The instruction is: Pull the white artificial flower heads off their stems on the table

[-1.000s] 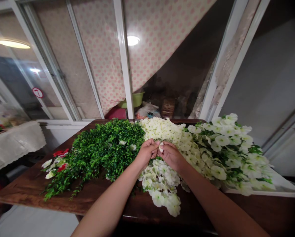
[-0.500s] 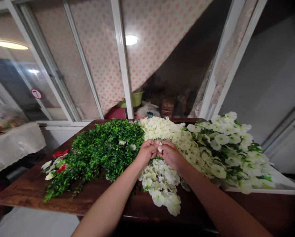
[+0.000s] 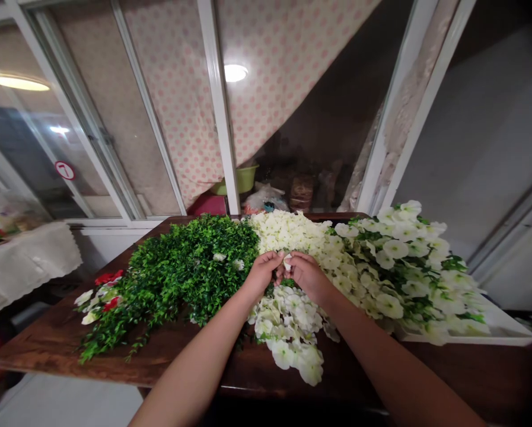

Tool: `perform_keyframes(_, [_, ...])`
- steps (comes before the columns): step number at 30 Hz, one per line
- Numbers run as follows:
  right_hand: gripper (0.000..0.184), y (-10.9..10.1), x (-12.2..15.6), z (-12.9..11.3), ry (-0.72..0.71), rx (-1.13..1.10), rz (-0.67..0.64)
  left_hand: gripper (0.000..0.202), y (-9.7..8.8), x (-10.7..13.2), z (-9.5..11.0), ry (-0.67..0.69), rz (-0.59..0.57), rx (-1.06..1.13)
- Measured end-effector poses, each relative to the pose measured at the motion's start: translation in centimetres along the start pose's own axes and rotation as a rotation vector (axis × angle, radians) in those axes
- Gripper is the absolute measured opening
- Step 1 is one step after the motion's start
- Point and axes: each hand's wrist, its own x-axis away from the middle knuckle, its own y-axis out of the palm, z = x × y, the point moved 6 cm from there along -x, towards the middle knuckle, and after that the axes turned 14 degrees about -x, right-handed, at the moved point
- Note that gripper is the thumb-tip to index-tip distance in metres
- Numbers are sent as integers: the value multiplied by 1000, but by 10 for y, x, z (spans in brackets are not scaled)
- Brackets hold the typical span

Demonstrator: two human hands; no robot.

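Note:
My left hand and my right hand meet fingertip to fingertip above the middle of the table. Between them is a small white flower, pinched by the right fingers. The left fingers are closed at its other side; what exactly they grip is too small to make out. Just below the hands lies a bunch of white artificial flowers. Behind them spreads a heap of cream-white blossoms. Left of my hands is a dense pile of green artificial leaves with a few white blooms in it.
White flowers with leaves rest on a white tray at the right. Red and white flowers lie at the left of the dark wooden table. Behind stands a framed window; a cloth-covered table is far left.
My fingers have shifted slightly around the small white flower, which shows turned a little. The view has moved slightly; the flower heaps and leaves lie as before.

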Motion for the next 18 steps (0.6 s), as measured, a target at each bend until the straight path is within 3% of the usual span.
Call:
perform_keyframes(11, [26, -32, -6, -49, -258, -296, 292, 42, -15, -3, -3, -80, 144, 38])
perform_keyframes(18, [24, -36, -4, -72, -344, -421, 255, 34, -13, -5, -10, -71, 122, 34])
